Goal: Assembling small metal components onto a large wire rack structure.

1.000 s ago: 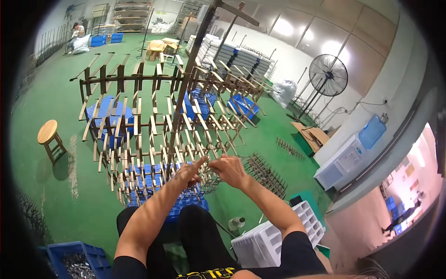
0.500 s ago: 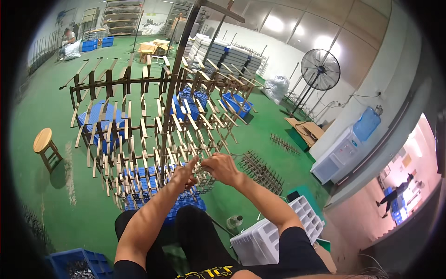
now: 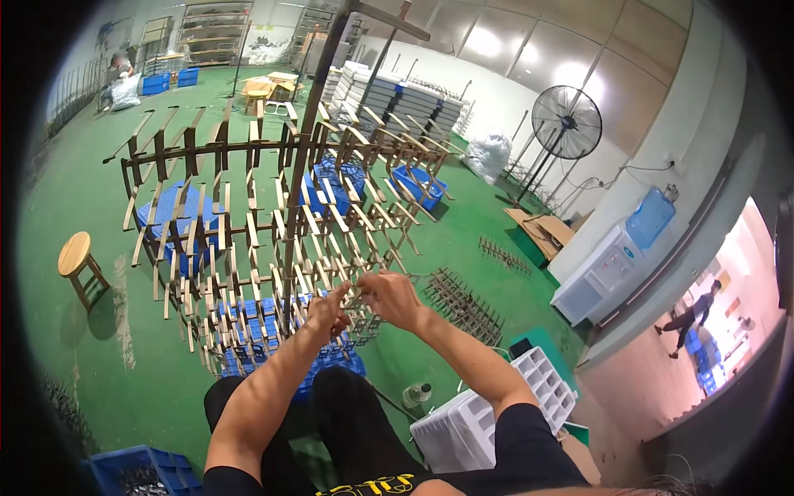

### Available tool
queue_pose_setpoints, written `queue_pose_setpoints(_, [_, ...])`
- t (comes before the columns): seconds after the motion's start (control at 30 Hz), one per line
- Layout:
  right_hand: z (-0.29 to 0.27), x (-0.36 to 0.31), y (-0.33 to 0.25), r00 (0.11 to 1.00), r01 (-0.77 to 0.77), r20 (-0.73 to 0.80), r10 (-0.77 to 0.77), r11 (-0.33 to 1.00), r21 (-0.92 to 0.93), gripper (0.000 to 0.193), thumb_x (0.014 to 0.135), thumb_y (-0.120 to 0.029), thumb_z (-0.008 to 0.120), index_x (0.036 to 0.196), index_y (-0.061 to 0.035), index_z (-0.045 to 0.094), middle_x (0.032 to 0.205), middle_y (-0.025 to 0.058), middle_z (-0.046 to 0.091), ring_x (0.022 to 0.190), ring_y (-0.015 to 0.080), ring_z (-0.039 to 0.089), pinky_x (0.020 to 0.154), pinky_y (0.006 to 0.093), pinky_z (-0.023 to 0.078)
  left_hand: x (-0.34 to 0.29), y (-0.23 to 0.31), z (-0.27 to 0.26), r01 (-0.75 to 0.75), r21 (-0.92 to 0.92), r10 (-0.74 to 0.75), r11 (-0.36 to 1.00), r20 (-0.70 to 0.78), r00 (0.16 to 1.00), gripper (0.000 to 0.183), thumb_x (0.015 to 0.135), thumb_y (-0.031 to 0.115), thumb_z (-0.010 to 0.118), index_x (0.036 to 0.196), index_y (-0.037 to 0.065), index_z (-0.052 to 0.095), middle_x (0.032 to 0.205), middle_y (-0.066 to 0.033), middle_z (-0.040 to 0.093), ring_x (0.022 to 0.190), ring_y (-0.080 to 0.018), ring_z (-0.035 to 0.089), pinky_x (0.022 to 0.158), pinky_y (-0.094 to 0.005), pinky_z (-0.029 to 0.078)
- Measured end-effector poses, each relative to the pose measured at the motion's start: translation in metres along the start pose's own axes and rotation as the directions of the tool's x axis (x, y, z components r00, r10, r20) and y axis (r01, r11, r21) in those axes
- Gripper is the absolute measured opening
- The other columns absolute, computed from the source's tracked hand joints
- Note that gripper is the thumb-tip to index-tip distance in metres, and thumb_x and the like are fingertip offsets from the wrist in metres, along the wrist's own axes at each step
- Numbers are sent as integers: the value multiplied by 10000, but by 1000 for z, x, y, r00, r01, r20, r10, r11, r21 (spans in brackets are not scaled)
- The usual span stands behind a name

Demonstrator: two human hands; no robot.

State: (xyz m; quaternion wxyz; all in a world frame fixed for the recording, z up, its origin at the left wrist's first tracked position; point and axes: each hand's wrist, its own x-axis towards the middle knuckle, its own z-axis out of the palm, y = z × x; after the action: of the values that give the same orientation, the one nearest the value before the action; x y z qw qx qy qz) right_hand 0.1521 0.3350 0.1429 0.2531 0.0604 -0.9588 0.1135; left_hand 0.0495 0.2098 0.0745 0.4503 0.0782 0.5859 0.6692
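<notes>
A tall brown metal rack (image 3: 295, 198) with rows of flat, bent prongs stands in front of me. At its lower right side both my hands are close together. My left hand (image 3: 328, 314) has its fingers bent inward, thumb and forefinger pointing up near the prongs. Beside it, my right hand (image 3: 390, 299) is bent down at the wrist, fingertips pinched together next to the left thumb. Whatever the fingers hold is too small and too covered to make out. Small metal pieces (image 3: 364, 329) hang on the rack just below my hands.
Blue crates (image 3: 351, 364) stand under and behind the rack. To my right are a white compartment tray (image 3: 542, 384), a bottle (image 3: 418, 394) and racks lying on the floor (image 3: 465, 307). A wooden stool (image 3: 76, 255), a blue bin of metal parts (image 3: 141, 463) and a water dispenser (image 3: 600, 273) stand around.
My hands stay at the same spot on the rack, with the right fingers shifted slightly. Beyond the doorway at right, a person has moved to the left.
</notes>
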Motion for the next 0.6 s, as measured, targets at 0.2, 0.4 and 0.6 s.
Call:
queue_pose_setpoints(0.2, [6,0,3,997,-57,-59,59,998,32,262,696,-18,590,915,-59,452,677,114,598,687,344,565,597,441,439,2,2,4,31,63,-27,998,-69,997,508,773,462,594,824,-42,621,548,-152,536,386,-184,408,362,-334,317])
queue_pose_setpoints(0.4, [10,1,-1,989,-67,-129,72,997,42,259,707,-27,603,914,-65,452,686,95,607,676,329,575,575,429,441,-2,3,3,-28,62,29,998,-20,999,485,783,456,585,730,-26,586,513,-122,508,379,-176,397,370,-329,317])
queue_pose_setpoints(0.6, [10,0,-7,977,-137,-159,145,989,60,217,691,-40,630,880,-55,527,760,80,644,743,282,610,606,365,484,-8,9,8,14,80,-11,997,-46,999,410,807,429,575,667,46,535,466,-70,464,340,-161,363,364,-313,315])
